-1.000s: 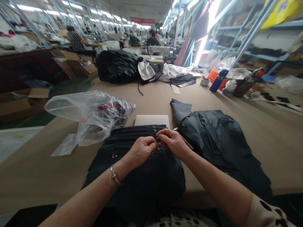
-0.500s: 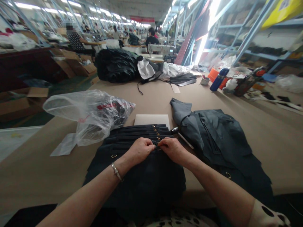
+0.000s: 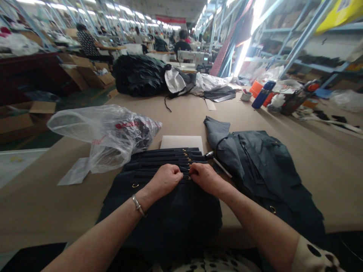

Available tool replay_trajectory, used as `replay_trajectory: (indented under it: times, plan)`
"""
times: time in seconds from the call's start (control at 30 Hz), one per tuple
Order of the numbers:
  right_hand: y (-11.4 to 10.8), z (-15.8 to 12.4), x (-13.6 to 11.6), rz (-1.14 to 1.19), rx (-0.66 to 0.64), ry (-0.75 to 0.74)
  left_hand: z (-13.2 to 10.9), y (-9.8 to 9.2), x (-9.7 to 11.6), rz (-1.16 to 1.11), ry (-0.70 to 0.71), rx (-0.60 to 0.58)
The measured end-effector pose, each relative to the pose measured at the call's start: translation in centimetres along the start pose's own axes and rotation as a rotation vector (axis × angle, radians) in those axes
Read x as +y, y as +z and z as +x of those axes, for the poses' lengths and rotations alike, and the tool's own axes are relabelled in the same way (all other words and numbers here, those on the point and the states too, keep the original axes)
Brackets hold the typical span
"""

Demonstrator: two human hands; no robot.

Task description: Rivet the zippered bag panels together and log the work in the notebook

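Observation:
Dark fabric panels (image 3: 167, 219) lie in an overlapping stack before me, with zippers (image 3: 159, 163) in rows along the upper part. Small gold-coloured zipper pulls (image 3: 189, 159) line up near the right ends of those rows. My left hand (image 3: 167, 179) is closed in a pinch at the nearest zipper; what its fingertips hold is hidden. Close beside it, my right hand (image 3: 204, 178) pinches at a gold zipper pull, partly covered by the fingers. A gold ring (image 3: 135, 185) sits on the top panel, left of my left hand.
More dark panels (image 3: 266, 162) lie to the right. A clear plastic bag (image 3: 104, 132) rests at the left, and a white board (image 3: 181, 142) lies behind the stack. Farther back are a dark fabric pile (image 3: 138, 75) and a blue bottle (image 3: 263, 94). People sit at machines beyond.
My hands remain pinched at the same zipper, the fingertips shifting only slightly. The thin strip seen between them before is now less visible. The view has shifted a little.

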State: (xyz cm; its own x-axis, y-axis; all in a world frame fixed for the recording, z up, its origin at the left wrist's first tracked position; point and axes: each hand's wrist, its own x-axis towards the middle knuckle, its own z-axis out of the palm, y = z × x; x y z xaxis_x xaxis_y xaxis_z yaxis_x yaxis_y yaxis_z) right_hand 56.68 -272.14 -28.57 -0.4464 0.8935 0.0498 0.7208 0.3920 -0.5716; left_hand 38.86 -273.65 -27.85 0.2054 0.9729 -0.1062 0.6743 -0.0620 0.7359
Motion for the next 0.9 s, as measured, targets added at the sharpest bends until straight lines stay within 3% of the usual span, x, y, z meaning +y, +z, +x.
replay_trajectory:
  times: [0.17,0.33,0.47,0.6,0.73,0.9]
  plan:
    - [-2.0,-1.6,0.6,-0.032,0.027,-0.03,-1.0,-1.0,-0.2,0.211,0.018,0.067]
    - [-5.0,-5.9,3.4,-0.427,0.069,0.109,-1.6,-1.0,0.6,0.388,0.131,0.242]
    - [-5.2,-8.7,5.9,-0.639,-0.046,0.26,-0.4,0.7,1.0,0.554,0.235,0.217]
    - [-4.7,-9.5,7.4,-0.645,-0.142,0.375,1.4,2.1,-0.1,0.656,0.176,0.168]
    - [-5.4,-9.3,7.7,-0.346,-0.089,0.406,2.2,2.1,-1.2,0.695,0.149,0.142]
    - [-6.6,-8.2,5.0,0.514,-0.002,0.355,2.2,1.9,-1.6,0.738,0.169,0.135]
